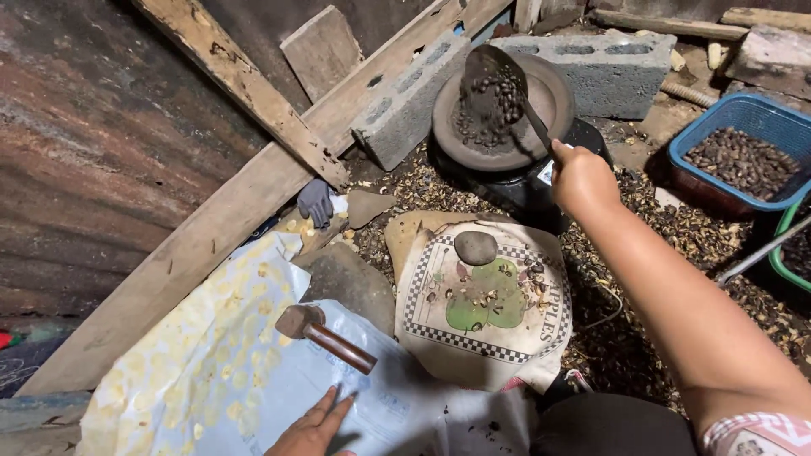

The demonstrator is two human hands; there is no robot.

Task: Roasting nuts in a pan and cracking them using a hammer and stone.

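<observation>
My right hand (581,176) grips the handle of a metal ladle (497,74) and tips dark nuts from it into a round clay pan (553,97) sitting on a black stove (524,190). My left hand (314,426) rests flat, fingers apart, on a pale plastic sack (211,371) at the bottom. Just above that hand lies a hammer (325,333) with a brown handle. A smooth grey stone (476,247) sits on a printed cloth (486,338) strewn with cracked shells.
A blue basket (790,114) of dark nuts stands at the right, a green basket rim (790,253) below it. Concrete blocks (608,72) back the stove. Wooden planks (245,84) lean against a rusty metal wall (93,160). Shell litter (676,253) covers the ground.
</observation>
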